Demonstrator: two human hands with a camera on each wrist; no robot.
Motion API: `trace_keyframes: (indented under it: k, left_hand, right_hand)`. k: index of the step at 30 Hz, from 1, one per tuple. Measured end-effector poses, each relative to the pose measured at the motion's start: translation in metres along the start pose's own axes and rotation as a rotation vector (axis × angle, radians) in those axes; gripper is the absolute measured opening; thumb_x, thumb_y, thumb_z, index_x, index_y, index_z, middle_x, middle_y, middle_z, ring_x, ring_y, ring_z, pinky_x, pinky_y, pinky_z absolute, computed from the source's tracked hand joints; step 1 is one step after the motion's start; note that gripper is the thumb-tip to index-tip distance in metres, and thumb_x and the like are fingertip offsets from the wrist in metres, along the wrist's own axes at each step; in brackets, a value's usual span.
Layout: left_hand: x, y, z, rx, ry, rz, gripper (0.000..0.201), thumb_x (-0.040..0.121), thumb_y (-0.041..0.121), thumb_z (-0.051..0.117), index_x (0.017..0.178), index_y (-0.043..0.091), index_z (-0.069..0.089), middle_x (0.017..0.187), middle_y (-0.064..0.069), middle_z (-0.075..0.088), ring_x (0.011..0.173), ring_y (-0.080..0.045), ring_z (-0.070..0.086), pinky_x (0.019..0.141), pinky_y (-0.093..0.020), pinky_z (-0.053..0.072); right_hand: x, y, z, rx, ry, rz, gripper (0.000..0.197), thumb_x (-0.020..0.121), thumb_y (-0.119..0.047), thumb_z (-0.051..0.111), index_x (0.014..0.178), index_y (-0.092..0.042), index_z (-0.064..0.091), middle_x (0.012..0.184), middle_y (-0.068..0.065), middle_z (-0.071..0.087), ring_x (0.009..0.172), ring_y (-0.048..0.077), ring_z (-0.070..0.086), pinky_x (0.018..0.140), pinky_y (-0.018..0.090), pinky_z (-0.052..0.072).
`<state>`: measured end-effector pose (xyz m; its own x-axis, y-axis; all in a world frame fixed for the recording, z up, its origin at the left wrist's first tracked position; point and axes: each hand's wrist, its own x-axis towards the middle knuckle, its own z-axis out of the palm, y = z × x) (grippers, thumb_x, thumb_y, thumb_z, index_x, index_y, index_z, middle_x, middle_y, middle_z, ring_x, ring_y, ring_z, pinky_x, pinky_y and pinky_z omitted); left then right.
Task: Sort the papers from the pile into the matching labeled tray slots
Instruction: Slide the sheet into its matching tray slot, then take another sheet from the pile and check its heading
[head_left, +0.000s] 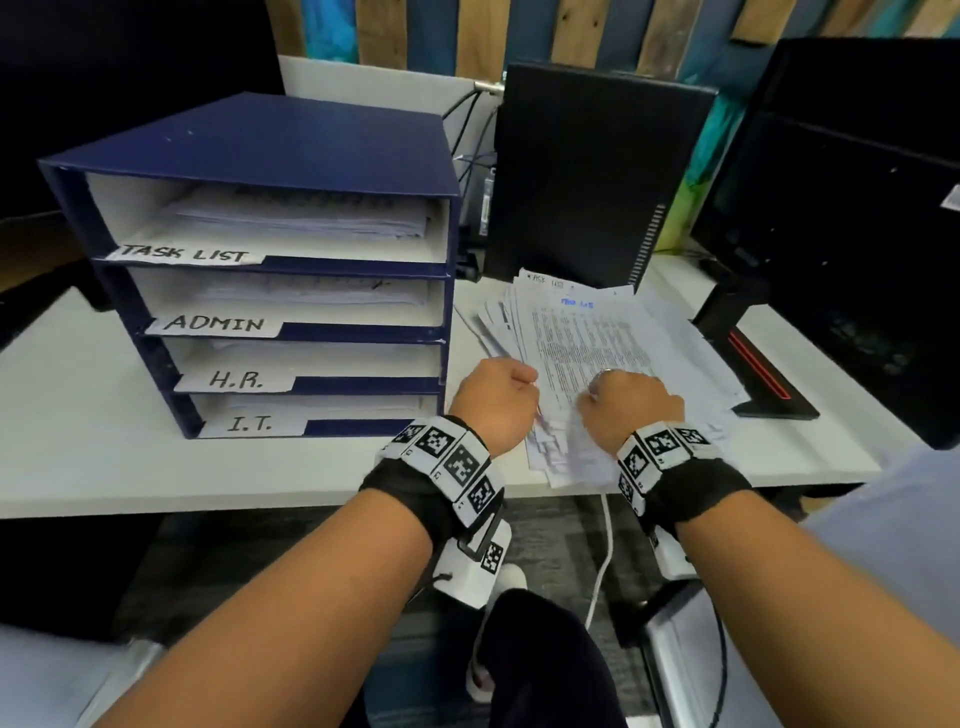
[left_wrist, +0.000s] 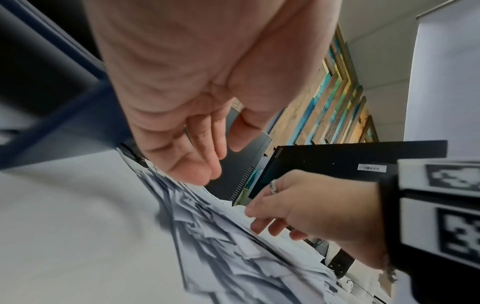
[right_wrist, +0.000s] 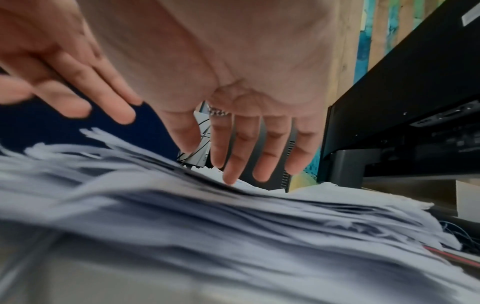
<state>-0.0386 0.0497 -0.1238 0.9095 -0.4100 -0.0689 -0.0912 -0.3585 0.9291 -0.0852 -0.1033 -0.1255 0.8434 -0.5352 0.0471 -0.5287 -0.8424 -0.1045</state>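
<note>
A messy pile of printed papers (head_left: 597, 332) lies on the white desk, right of a dark blue tray rack (head_left: 270, 145). The rack's slots are labelled TASK LIST (head_left: 187, 253), ADMIN (head_left: 215, 323), H.R. (head_left: 236, 379) and I.T. (head_left: 249, 424), and each holds sheets. The pile's top sheet has a blue heading (head_left: 576, 302). My left hand (head_left: 493, 400) hovers over the pile's near left edge, fingers (left_wrist: 205, 144) relaxed and holding nothing. My right hand (head_left: 631, 405) is over the pile (right_wrist: 233, 226), its straight fingers (right_wrist: 231, 164) pointing down, one fingertip touching the top sheet.
A black computer case (head_left: 587, 171) stands behind the pile, with cables (head_left: 467, 130) to its left. A black monitor (head_left: 857, 208) and its red-striped stand (head_left: 758, 374) border the pile on the right. Bare desk (head_left: 78, 415) lies left of the rack.
</note>
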Motion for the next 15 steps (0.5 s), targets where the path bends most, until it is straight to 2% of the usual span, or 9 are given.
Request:
trace_keyframes:
  k: [2, 4, 5, 6, 8, 10, 12, 13, 15]
  left_hand:
    - [0.016, 0.005, 0.007, 0.071, -0.006, 0.019, 0.032, 0.095, 0.017, 0.051, 0.124, 0.015, 0.062, 0.124, -0.006, 0.064, 0.109, -0.026, 0.062, 0.095, -0.039, 0.053]
    - [0.03, 0.012, 0.015, 0.146, -0.044, 0.009, 0.04, 0.096, 0.016, 0.048, 0.136, 0.01, 0.055, 0.134, -0.007, 0.058, 0.12, -0.026, 0.056, 0.103, -0.035, 0.046]
    - [0.036, 0.015, 0.019, 0.183, -0.063, -0.006, 0.04, 0.097, 0.016, 0.049, 0.135, 0.007, 0.053, 0.133, -0.008, 0.057, 0.121, -0.027, 0.055, 0.102, -0.033, 0.046]
    - [0.042, 0.017, 0.023, 0.223, -0.078, -0.021, 0.034, 0.097, 0.016, 0.05, 0.128, 0.005, 0.057, 0.125, -0.01, 0.059, 0.115, -0.027, 0.057, 0.095, -0.03, 0.048]
    - [0.05, 0.021, 0.029, 0.298, -0.081, -0.054, 0.013, 0.096, 0.017, 0.05, 0.091, 0.007, 0.056, 0.093, -0.007, 0.058, 0.084, -0.022, 0.058, 0.067, -0.027, 0.045]
    - [0.058, 0.022, 0.035, 0.31, -0.061, -0.077, 0.026, 0.096, 0.016, 0.05, 0.071, 0.014, 0.04, 0.075, 0.0, 0.044, 0.064, -0.012, 0.045, 0.053, -0.024, 0.034]
    - [0.064, 0.021, 0.038, 0.308, -0.03, -0.104, 0.028, 0.095, 0.013, 0.05, 0.07, 0.012, 0.038, 0.071, 0.0, 0.041, 0.062, -0.012, 0.042, 0.049, -0.023, 0.032]
    - [0.068, 0.021, 0.039, 0.295, -0.004, -0.12, 0.023, 0.094, 0.012, 0.051, 0.073, 0.01, 0.041, 0.072, -0.001, 0.042, 0.066, -0.014, 0.046, 0.051, -0.024, 0.035]
    - [0.073, 0.021, 0.041, 0.287, 0.035, -0.113, 0.007, 0.091, 0.01, 0.053, 0.089, 0.004, 0.054, 0.081, -0.006, 0.054, 0.082, -0.021, 0.057, 0.065, -0.028, 0.046]
  right_hand:
    - [0.004, 0.01, -0.004, 0.042, 0.064, -0.035, 0.031, 0.098, -0.037, 0.051, 0.117, -0.019, 0.068, 0.117, 0.008, 0.068, 0.109, 0.031, 0.061, 0.093, 0.04, 0.05]
    - [0.01, 0.018, -0.007, 0.126, 0.007, -0.084, 0.035, 0.099, -0.038, 0.053, 0.123, -0.015, 0.065, 0.124, 0.01, 0.066, 0.111, 0.031, 0.062, 0.093, 0.038, 0.051]
    - [0.012, 0.021, -0.008, 0.139, -0.056, -0.096, 0.038, 0.099, -0.039, 0.054, 0.125, -0.014, 0.064, 0.125, 0.01, 0.065, 0.112, 0.03, 0.061, 0.092, 0.035, 0.05]
    - [0.014, 0.023, -0.008, 0.127, -0.117, -0.101, 0.04, 0.099, -0.041, 0.054, 0.126, -0.013, 0.062, 0.126, 0.01, 0.064, 0.113, 0.029, 0.061, 0.092, 0.034, 0.049]
    - [0.017, 0.025, -0.008, 0.086, -0.176, -0.119, 0.044, 0.099, -0.045, 0.053, 0.127, -0.013, 0.062, 0.127, 0.01, 0.064, 0.115, 0.027, 0.06, 0.095, 0.034, 0.049]
    - [0.021, 0.027, -0.007, 0.047, -0.178, -0.143, 0.047, 0.098, -0.047, 0.053, 0.128, -0.012, 0.062, 0.125, 0.01, 0.065, 0.113, 0.026, 0.061, 0.096, 0.034, 0.05]
    - [0.023, 0.027, -0.005, 0.025, -0.17, -0.162, 0.048, 0.098, -0.049, 0.053, 0.126, -0.011, 0.063, 0.121, 0.009, 0.067, 0.109, 0.025, 0.062, 0.094, 0.034, 0.051]
    - [0.024, 0.028, -0.004, 0.023, -0.167, -0.167, 0.047, 0.098, -0.048, 0.054, 0.124, -0.011, 0.064, 0.118, 0.008, 0.067, 0.106, 0.024, 0.063, 0.092, 0.034, 0.052]
    - [0.026, 0.028, -0.001, 0.012, -0.165, -0.177, 0.043, 0.097, -0.048, 0.054, 0.118, -0.012, 0.066, 0.112, 0.007, 0.068, 0.1, 0.022, 0.064, 0.088, 0.032, 0.052]
